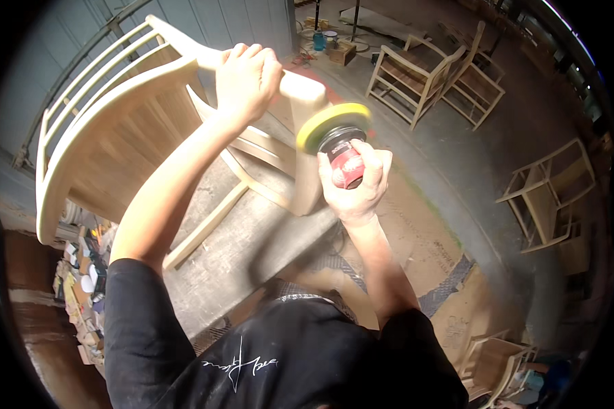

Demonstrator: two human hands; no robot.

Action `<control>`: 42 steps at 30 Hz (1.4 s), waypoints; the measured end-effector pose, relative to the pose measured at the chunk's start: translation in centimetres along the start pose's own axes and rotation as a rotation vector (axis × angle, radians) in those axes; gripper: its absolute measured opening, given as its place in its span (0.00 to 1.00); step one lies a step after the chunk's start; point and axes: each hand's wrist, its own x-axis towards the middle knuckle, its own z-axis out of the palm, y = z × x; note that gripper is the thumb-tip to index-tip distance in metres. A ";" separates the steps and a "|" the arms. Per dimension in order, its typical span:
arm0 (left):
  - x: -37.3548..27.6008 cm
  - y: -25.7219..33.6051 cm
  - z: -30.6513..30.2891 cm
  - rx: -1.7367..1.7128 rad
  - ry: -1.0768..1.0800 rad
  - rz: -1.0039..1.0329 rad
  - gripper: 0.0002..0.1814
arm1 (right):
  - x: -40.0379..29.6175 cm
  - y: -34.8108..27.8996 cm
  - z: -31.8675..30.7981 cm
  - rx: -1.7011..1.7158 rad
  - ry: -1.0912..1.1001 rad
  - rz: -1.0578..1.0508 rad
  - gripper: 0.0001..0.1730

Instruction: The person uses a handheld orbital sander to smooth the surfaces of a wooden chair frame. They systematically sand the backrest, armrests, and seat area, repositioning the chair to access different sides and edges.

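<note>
A pale wooden chair (128,117) with a slatted frame lies tipped on a grey workbench (220,255). My left hand (248,82) is wrapped over one of its thick rails, close to the corner joint. In my right hand (360,186) is a red and black round sander (344,153) with a yellow disc pad. The pad's edge is blurred and sits right beside the chair's corner post (307,133); whether it touches the wood I cannot tell.
Wooden chairs stand on the floor: a pair (414,76) at upper right, others (547,194) at far right. At lower right, a person's arm is near another chair (496,358). Cardboard (419,230) covers the floor beside the bench. Mixed scraps (84,286) are piled at left.
</note>
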 end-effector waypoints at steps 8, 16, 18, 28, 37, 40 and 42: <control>5.2 -2.6 -2.7 -0.056 -0.793 0.132 0.26 | -1.9 1.3 0.1 0.178 -0.089 0.033 0.39; 5.1 -1.3 -2.4 -0.127 -0.804 0.059 0.26 | 6.1 6.0 -2.5 0.710 -0.442 0.442 0.28; 4.4 -1.4 -2.4 -0.138 -0.779 0.004 0.25 | 6.8 7.7 -2.4 0.898 -0.571 0.661 0.24; 4.1 -1.4 -2.0 -0.201 -0.708 -0.032 0.24 | -8.1 20.0 2.6 1.031 -1.001 1.376 0.21; 3.5 -1.5 -1.9 -0.141 -0.672 -0.048 0.28 | -22.2 12.8 1.0 0.878 -0.186 1.795 0.21; 3.4 -0.2 -1.6 -0.200 -0.505 0.102 0.26 | -22.3 10.1 1.7 0.750 0.001 1.580 0.19; 2.7 -0.4 -1.7 -0.238 -0.407 0.277 0.29 | -20.2 7.5 2.0 0.707 0.124 1.556 0.20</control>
